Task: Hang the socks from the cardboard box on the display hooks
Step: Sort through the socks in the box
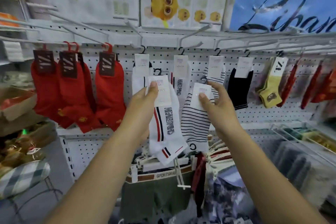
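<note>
My left hand (145,100) pinches the white card of a white sock pair (166,129) with red and navy stripes and lettering; its black hanger hook sticks up free below the rail. My right hand (216,103) pinches the card of a black-and-white striped sock pair (195,129), also off the hooks. Both pairs hang in front of the pegboard (272,114). Above them white display hooks (190,45) carry matching pairs: a white lettered pair (180,82) and a striped pair (215,72). The cardboard box is not in view.
Red socks (76,96) hang at the left, a black pair (240,87) and a yellow pair (269,89) at the right. Below hang green underwear (156,192) and other garments. A wire basket (300,143) sits lower right, a shelf with goods at the left.
</note>
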`<state>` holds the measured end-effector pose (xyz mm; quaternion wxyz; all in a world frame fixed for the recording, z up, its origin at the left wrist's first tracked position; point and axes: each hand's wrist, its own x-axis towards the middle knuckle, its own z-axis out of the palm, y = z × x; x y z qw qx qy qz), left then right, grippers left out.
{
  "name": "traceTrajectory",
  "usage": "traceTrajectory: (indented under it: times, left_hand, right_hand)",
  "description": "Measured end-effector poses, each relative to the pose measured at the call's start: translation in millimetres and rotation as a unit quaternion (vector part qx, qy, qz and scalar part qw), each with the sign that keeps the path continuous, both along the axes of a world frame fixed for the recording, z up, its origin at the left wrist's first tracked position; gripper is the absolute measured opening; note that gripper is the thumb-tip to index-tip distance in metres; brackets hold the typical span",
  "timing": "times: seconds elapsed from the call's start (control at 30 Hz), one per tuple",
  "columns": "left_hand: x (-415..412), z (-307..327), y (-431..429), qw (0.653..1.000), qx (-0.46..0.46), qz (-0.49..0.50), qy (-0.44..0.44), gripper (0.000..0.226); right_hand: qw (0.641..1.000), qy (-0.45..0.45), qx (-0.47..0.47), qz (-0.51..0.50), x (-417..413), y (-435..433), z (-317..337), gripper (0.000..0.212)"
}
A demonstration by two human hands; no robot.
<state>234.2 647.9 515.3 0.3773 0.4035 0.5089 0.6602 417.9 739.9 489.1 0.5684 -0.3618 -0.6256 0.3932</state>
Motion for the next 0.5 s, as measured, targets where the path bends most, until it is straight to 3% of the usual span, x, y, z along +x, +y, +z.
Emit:
traceTrajectory:
  times: [0.2, 0.37, 0.5]
  left_hand:
    - [25.8, 7.3, 42.8, 1.0, -0.012, -0.02, 0.017, 0.033]
    - [39.2, 4.3, 72.7, 1.0, -0.021, 0.003, 0.005, 0.069]
    - [52.4, 12.4, 82.0, 0.999, -0.02, 0.019, -0.018, 0.041]
  right_hand:
    - [0.997, -0.012, 0.035, -0.07, 37.1, 35.9, 14.5, 0.04]
    - [0.992, -0.022, 0.054, -0.109, 53.5, 69.8, 30.1, 0.036]
    - [0.994, 0.005, 0.072, -0.087, 53.2, 92.8, 44.2, 0.035]
